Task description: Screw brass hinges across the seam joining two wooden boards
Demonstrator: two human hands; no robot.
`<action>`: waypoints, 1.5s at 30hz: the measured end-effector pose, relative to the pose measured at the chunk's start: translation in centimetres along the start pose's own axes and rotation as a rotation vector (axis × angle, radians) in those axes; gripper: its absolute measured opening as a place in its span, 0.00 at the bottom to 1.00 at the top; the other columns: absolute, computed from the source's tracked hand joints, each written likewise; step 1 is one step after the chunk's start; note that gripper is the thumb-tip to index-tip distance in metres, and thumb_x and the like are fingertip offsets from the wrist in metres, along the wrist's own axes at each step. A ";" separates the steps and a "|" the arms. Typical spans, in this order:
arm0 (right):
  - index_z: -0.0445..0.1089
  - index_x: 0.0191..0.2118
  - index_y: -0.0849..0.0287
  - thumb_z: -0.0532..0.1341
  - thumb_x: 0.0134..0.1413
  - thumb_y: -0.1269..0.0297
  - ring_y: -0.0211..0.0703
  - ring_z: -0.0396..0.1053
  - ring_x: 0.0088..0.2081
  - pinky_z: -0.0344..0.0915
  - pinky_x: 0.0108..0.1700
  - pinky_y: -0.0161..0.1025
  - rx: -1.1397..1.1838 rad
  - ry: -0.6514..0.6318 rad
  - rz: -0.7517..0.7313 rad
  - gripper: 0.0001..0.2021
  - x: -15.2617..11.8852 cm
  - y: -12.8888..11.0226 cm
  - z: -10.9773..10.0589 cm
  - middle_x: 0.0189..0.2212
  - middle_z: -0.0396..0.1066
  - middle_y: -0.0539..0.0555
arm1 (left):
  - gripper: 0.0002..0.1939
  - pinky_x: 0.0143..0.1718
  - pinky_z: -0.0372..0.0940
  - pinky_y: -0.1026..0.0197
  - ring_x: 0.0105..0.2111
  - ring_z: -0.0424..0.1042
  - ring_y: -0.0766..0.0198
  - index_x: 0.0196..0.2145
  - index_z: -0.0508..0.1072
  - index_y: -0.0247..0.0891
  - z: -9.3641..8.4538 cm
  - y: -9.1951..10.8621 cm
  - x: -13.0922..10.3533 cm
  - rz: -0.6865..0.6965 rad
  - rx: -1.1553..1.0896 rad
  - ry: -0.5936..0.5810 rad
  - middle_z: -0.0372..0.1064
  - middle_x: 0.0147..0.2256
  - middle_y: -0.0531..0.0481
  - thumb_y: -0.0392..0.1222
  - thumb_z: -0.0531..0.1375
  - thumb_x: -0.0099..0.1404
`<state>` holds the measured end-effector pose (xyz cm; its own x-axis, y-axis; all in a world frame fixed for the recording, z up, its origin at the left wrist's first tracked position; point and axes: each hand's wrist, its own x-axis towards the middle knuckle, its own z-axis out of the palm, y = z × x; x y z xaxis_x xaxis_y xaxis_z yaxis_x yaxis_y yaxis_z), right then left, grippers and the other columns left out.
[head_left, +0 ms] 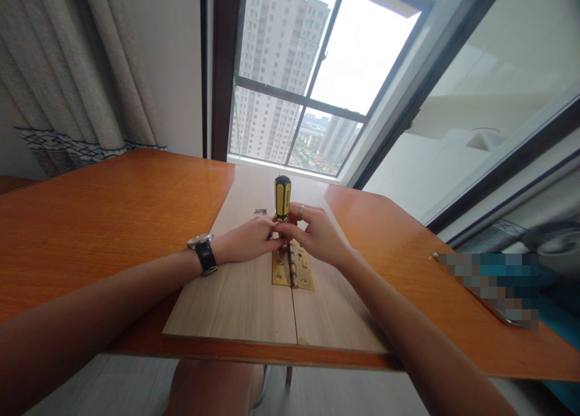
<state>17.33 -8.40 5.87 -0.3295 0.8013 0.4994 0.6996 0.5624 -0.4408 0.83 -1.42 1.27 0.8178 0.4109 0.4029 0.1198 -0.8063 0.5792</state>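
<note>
A yellow and black screwdriver (283, 197) stands upright over a brass hinge (281, 275). My right hand (315, 232), with a ring on one finger, is closed around the lower part of its handle. Close against it, my left hand (256, 238) pinches near the screwdriver's shaft at the hinge's left leaf; what lies between those fingertips is hidden. The hinge lies open across the seam of two pale wooden boards (235, 307), its knuckle along the gap. Several loose screws (260, 211) lie on the left board, beyond my left hand.
The boards rest on an orange-brown wooden table (113, 223). A window (303, 102) is beyond the far edge, with a curtain (81, 72) at the left. At the right table edge sits a blurred-out, pixelated object (493, 289).
</note>
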 end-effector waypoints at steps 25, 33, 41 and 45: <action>0.65 0.25 0.58 0.63 0.60 0.66 0.37 0.66 0.28 0.60 0.33 0.34 0.006 -0.017 -0.033 0.12 0.0 0.0 0.0 0.24 0.68 0.48 | 0.05 0.43 0.68 0.61 0.40 0.75 0.60 0.37 0.74 0.35 0.1 -0.2 0.0 0.012 -0.001 0.015 0.77 0.39 0.47 0.36 0.58 0.66; 0.65 0.26 0.58 0.63 0.60 0.66 0.38 0.67 0.29 0.61 0.33 0.34 -0.011 -0.029 -0.033 0.12 0.0 -0.2 -0.1 0.25 0.68 0.49 | 0.03 0.41 0.67 0.62 0.38 0.75 0.61 0.33 0.73 0.35 0.0 -0.1 0.0 0.023 -0.006 0.014 0.76 0.35 0.49 0.34 0.58 0.65; 0.65 0.26 0.59 0.63 0.60 0.67 0.37 0.66 0.28 0.60 0.33 0.33 -0.021 -0.027 -0.052 0.11 -0.1 0.0 0.0 0.25 0.67 0.49 | 0.04 0.40 0.66 0.63 0.37 0.75 0.62 0.33 0.73 0.35 0.1 -0.1 0.0 0.028 -0.012 0.004 0.76 0.34 0.50 0.34 0.58 0.66; 0.66 0.27 0.59 0.63 0.60 0.67 0.37 0.65 0.28 0.60 0.33 0.33 -0.031 -0.030 -0.064 0.11 -0.1 0.1 0.0 0.25 0.67 0.49 | 0.05 0.41 0.66 0.62 0.37 0.75 0.61 0.34 0.74 0.34 0.1 -0.3 0.1 0.041 -0.005 0.005 0.76 0.35 0.49 0.34 0.58 0.66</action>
<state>17.44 -8.39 5.75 -0.3922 0.7700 0.5032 0.6956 0.6062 -0.3855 0.93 -1.20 1.03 0.8193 0.3793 0.4300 0.0828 -0.8203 0.5658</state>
